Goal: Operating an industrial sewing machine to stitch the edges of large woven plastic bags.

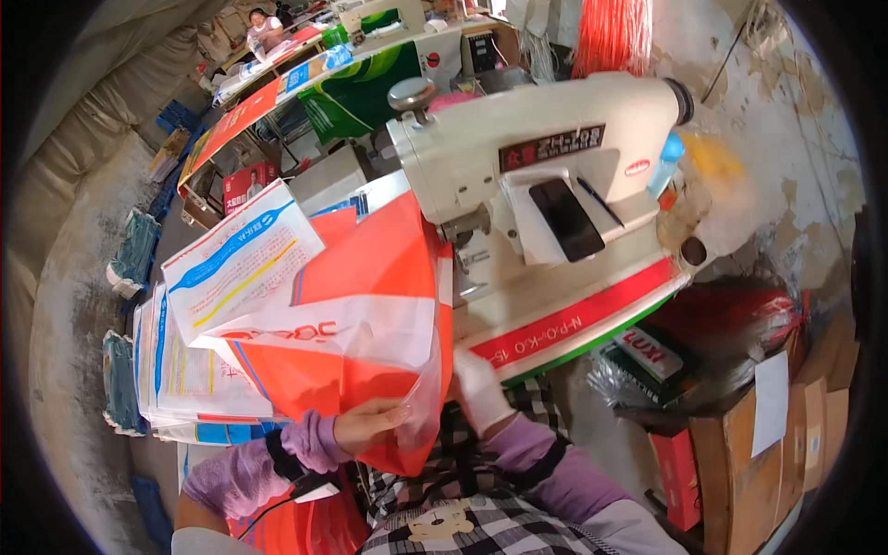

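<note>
An orange and white printed plastic sack (370,277) runs from the sewing machine's needle area down to my lap. My left hand (372,424), bare, pinches a pale fold near its lower end. Beside the sack's right edge is my right hand (481,393) in a white glove; its fingers are blurred and partly hidden, so their grip does not show. The cream sewing machine (555,153) stands ahead and to the right, with the sack's upper right edge by its presser foot (474,261). To the left, a stack of white, blue and orange printed sacks (199,370) lies beside the held one.
A black phone (566,218) and a pen (599,202) rest on the machine bed. Cardboard boxes (749,462) and a green package (643,361) are at lower right. Red strands (612,37) hang behind the machine. Another person (265,32) sits at a far table.
</note>
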`<action>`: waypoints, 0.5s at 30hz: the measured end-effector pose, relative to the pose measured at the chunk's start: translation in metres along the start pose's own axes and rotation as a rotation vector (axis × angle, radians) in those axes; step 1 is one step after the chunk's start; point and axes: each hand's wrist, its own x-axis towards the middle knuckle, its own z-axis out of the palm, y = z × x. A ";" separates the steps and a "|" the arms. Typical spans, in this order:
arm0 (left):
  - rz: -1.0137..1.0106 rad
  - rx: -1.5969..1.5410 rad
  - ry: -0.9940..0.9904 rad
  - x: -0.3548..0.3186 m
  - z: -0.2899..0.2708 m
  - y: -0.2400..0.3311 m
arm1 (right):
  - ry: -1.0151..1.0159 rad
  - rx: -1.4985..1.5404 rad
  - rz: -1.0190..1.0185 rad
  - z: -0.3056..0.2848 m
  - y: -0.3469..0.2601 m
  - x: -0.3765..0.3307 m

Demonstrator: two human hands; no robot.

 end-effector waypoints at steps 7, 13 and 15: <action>0.559 1.952 -0.074 0.034 0.074 0.086 | 0.020 -0.133 -0.180 0.008 -0.020 -0.038; 0.235 2.052 -0.528 0.047 0.075 0.044 | 0.045 -0.424 0.047 0.023 -0.047 -0.060; 0.078 1.963 -0.683 0.052 0.085 0.056 | 0.084 -0.702 -0.218 0.019 -0.021 -0.053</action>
